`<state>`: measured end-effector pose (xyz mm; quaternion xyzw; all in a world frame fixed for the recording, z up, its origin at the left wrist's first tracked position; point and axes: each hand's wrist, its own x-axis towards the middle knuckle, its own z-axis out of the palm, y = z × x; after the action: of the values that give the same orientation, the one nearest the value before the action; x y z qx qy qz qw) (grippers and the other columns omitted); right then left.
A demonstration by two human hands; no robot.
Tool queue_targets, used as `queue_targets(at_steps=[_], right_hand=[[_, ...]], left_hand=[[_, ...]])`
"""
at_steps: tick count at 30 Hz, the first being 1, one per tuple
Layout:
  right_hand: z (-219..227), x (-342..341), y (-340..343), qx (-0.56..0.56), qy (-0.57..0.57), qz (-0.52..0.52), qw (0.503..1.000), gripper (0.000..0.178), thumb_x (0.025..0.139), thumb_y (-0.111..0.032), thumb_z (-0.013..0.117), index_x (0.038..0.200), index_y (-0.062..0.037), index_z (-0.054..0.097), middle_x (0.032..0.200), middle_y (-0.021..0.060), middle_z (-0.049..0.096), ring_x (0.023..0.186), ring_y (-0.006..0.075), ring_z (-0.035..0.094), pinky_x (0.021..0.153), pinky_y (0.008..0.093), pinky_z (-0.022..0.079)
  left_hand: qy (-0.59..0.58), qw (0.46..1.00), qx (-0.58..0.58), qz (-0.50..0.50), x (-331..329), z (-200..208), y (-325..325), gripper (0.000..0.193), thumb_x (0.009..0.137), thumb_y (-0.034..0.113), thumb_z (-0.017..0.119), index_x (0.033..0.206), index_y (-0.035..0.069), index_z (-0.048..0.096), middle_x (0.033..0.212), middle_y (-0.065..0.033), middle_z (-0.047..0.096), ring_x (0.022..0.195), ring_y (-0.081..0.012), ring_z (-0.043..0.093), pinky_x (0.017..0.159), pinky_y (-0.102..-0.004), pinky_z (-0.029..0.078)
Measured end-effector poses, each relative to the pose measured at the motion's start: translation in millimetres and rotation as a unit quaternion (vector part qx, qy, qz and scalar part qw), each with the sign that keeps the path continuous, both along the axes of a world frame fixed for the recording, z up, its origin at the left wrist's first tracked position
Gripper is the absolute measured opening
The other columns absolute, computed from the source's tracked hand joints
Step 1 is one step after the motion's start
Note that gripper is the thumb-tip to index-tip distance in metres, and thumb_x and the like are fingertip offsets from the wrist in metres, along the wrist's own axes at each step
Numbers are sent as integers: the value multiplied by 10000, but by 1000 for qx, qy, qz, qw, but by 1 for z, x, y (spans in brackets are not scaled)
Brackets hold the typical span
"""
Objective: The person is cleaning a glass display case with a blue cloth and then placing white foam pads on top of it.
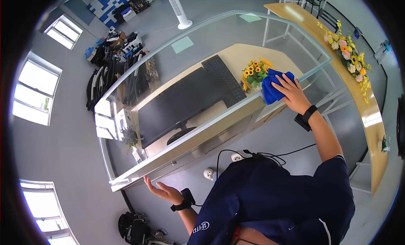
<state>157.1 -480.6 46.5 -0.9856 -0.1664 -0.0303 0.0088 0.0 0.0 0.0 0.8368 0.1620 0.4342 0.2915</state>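
Observation:
My right hand (292,93) is stretched out over the right part of a glass-topped counter (194,136). Its fingers press a bunched blue cloth (272,90) against the glass near the front edge. Close by the cloth is a bunch of small sunflowers (255,69). A black monitor (181,99) and a black keyboard (223,80) show through the glass, on a pale wooden surface. My left hand (166,193) is low at the left, just off the counter's near left corner, with fingers apart and nothing in them. Each wrist wears a black strap with a small device.
A long wooden table (367,106) with a flower arrangement (348,55) curves along the right. Behind the counter stands a white tower fan (177,11). Piled goods (114,55) lie at the far left. Black cables (270,155) hang by my waist; a black backpack-like object (134,228) rests lower left.

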Motion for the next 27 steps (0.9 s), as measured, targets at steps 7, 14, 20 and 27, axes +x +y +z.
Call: queue_targets(at_steps=[7,14,20,27], right_hand=[[3,0,-4,579,-24,-156,800,338,914,-185,400,1182,16,438,1098,85,542,996,138,504,878,261,374],[25,-4,27,903,200,-141,354,470,889,-396,424,1229,-72,412,1198,40,497,1057,173,501,895,319,402],[27,-12,50,871,189,31,453,515,885,-456,380,1257,-99,392,1242,42,467,1095,185,476,942,337,360],[23,-15,80,872,335,-45,355,552,866,-419,458,1254,-37,366,1209,82,474,1093,171,477,927,334,380]], left_hand=[[-5,1000,-21,-17,-10,8,-20,354,883,161,363,1205,12,358,1272,-166,395,1196,-305,350,1001,-411,243],[3,999,-23,-29,-18,9,-23,369,883,166,362,1218,13,350,1269,-164,407,1190,-302,359,1008,-409,213],[27,998,-26,-41,-16,11,-33,359,876,159,360,1203,9,373,1237,-156,448,1191,-296,364,1011,-412,201],[79,994,-47,-50,-21,23,-45,375,831,128,418,1187,13,397,1230,-140,462,1188,-295,378,1028,-474,103]])
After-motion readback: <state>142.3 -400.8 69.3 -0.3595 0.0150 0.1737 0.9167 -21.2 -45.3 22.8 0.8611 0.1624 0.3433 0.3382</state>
